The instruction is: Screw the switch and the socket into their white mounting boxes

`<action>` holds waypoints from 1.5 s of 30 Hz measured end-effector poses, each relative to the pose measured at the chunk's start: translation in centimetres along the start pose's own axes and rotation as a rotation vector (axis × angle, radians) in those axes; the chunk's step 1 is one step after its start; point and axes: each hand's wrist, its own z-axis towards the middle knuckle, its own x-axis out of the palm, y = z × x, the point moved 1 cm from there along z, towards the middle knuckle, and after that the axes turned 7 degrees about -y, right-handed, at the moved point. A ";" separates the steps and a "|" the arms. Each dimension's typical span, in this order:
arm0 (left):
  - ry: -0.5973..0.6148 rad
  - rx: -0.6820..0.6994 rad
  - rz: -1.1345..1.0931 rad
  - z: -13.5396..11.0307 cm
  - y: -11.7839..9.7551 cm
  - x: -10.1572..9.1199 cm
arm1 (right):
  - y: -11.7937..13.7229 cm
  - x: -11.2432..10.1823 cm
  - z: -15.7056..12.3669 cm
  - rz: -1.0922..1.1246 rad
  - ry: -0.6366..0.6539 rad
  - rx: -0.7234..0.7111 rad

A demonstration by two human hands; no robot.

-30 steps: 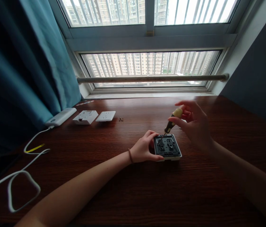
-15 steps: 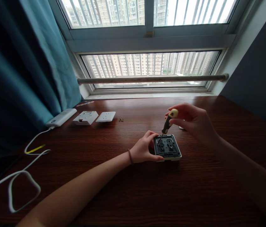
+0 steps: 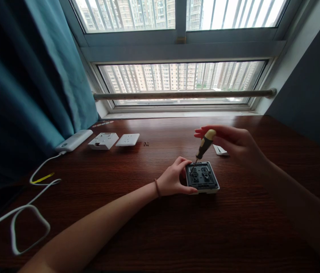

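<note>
Right hand has curled over the screwdriver, fingers closed on its yellow cap.
On the table, centre, our left hand pinches the switch flat by its left edge: dark back up, white rim beneath. Tip sits at its top-left corner; we'd keep the shaft square and the switch pinned.

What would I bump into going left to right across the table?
White cable, white power bank, open white housing, white faceplate, tiny screws, left hand, dark switch module, right hand holding the screwdriver.
</note>
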 end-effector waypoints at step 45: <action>0.007 -0.007 -0.015 0.0 -0.2 -0.1 | -1.9 0.6 -0.6 -0.283 -0.324 -0.060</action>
